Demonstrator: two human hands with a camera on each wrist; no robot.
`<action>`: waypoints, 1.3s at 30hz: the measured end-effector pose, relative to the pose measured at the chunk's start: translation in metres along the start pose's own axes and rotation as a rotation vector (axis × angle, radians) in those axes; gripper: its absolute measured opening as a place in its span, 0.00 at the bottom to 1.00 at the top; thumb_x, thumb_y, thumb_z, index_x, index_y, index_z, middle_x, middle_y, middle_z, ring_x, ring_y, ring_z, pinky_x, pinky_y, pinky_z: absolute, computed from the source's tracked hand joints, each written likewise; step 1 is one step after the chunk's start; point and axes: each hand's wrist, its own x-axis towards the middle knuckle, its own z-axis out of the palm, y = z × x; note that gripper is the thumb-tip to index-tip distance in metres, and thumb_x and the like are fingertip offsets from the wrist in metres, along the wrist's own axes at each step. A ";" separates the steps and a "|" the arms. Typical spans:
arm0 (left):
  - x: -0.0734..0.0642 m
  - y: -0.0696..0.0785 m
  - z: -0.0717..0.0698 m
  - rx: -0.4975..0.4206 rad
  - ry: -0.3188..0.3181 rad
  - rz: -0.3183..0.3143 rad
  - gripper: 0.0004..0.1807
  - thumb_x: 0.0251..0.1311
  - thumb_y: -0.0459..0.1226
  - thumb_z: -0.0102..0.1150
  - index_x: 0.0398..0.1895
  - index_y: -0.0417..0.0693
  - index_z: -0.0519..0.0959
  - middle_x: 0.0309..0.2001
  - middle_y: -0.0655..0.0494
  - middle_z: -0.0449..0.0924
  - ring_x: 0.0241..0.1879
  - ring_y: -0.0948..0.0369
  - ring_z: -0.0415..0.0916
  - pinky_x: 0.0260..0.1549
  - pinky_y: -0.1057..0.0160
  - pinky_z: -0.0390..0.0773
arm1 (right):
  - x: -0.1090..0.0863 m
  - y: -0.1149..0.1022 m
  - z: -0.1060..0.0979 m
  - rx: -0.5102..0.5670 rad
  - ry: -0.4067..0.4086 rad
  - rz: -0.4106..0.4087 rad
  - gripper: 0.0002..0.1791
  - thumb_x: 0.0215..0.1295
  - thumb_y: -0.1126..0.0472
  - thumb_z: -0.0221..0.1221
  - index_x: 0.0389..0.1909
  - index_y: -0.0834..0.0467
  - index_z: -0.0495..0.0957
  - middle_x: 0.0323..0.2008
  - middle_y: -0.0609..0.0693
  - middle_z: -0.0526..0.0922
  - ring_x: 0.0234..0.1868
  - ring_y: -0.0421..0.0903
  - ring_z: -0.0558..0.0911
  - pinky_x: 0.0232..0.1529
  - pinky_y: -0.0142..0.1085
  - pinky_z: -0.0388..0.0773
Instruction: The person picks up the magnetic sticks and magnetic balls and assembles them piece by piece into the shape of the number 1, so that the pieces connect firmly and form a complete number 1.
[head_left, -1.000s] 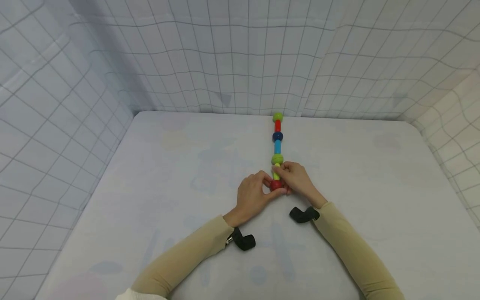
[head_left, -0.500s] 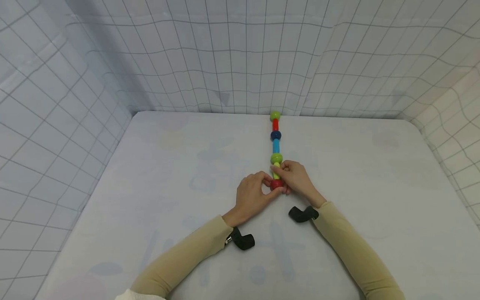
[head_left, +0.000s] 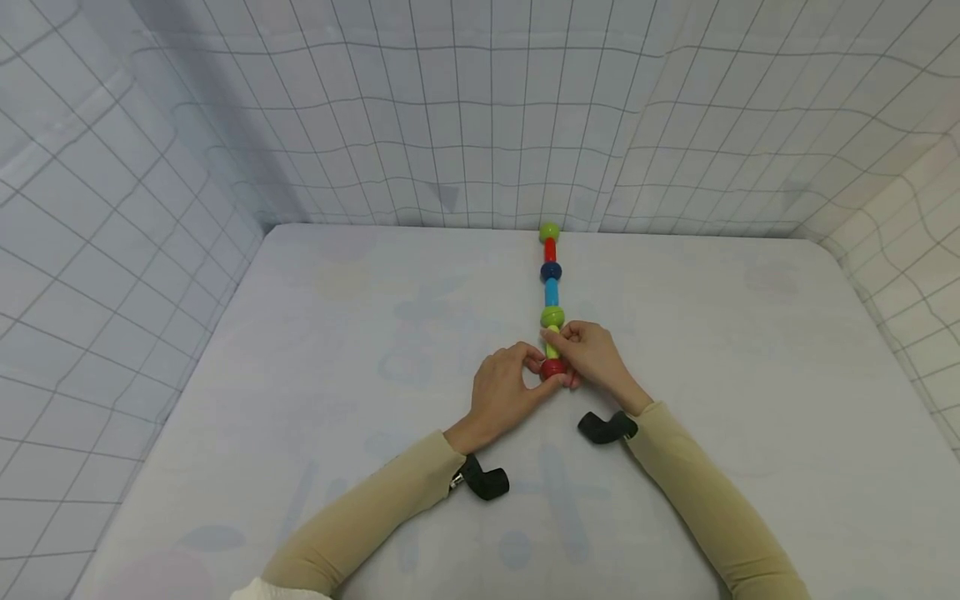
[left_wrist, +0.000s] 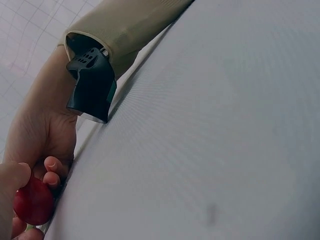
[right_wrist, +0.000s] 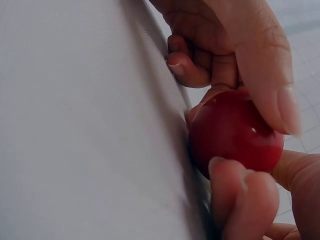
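A row of beads and rods runs away from me on the table. From the far end it goes green ball point(head_left: 550, 232), red rod point(head_left: 551, 250), dark blue ball point(head_left: 551, 271), light blue rod point(head_left: 552, 292), green ball point(head_left: 552, 317), yellow-green rod point(head_left: 552, 352) and red ball point(head_left: 552, 369). My left hand point(head_left: 501, 389) holds the red ball at the near end between thumb and fingers. With thumb and forefinger my right hand point(head_left: 596, 358) pinches the yellow-green rod; its lower fingers lie by the red ball. The right wrist view shows the red ball point(right_wrist: 232, 135) large, fingers around it.
The pale, faintly patterned table point(head_left: 360, 333) extends on both sides of the row. White grid-lined curtains point(head_left: 480, 125) stand behind it and at the sides. A black camera mount point(head_left: 486, 482) sits at the left wrist, another black mount point(head_left: 606, 427) at the right.
In the first half second the row's far end shifts slightly left and the view moves a little. Both hands keep their grips, and little differs since then.
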 end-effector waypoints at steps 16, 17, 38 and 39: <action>0.000 -0.001 0.000 -0.009 0.003 0.007 0.22 0.53 0.57 0.64 0.38 0.51 0.77 0.31 0.64 0.79 0.31 0.63 0.73 0.31 0.64 0.69 | 0.001 0.001 -0.001 -0.007 -0.014 0.014 0.27 0.62 0.40 0.59 0.33 0.63 0.74 0.15 0.54 0.76 0.11 0.49 0.77 0.12 0.34 0.72; 0.000 -0.001 0.000 -0.010 0.004 0.007 0.22 0.53 0.57 0.64 0.38 0.51 0.77 0.31 0.63 0.79 0.30 0.63 0.73 0.31 0.64 0.69 | 0.002 0.001 -0.001 -0.009 -0.015 0.012 0.27 0.62 0.40 0.59 0.33 0.63 0.74 0.15 0.54 0.76 0.11 0.48 0.77 0.13 0.34 0.73; 0.000 -0.001 -0.001 -0.029 0.006 0.009 0.20 0.56 0.56 0.61 0.39 0.50 0.77 0.30 0.62 0.80 0.30 0.63 0.73 0.30 0.64 0.69 | 0.002 0.000 -0.005 -0.034 -0.033 0.027 0.29 0.60 0.37 0.58 0.34 0.62 0.74 0.14 0.54 0.76 0.10 0.47 0.77 0.12 0.35 0.73; 0.000 -0.001 -0.001 -0.031 0.005 0.007 0.20 0.57 0.56 0.61 0.39 0.50 0.77 0.30 0.62 0.80 0.30 0.63 0.73 0.30 0.64 0.69 | 0.002 0.000 -0.005 -0.037 -0.033 0.025 0.29 0.60 0.37 0.58 0.34 0.62 0.74 0.14 0.54 0.76 0.10 0.47 0.77 0.12 0.34 0.73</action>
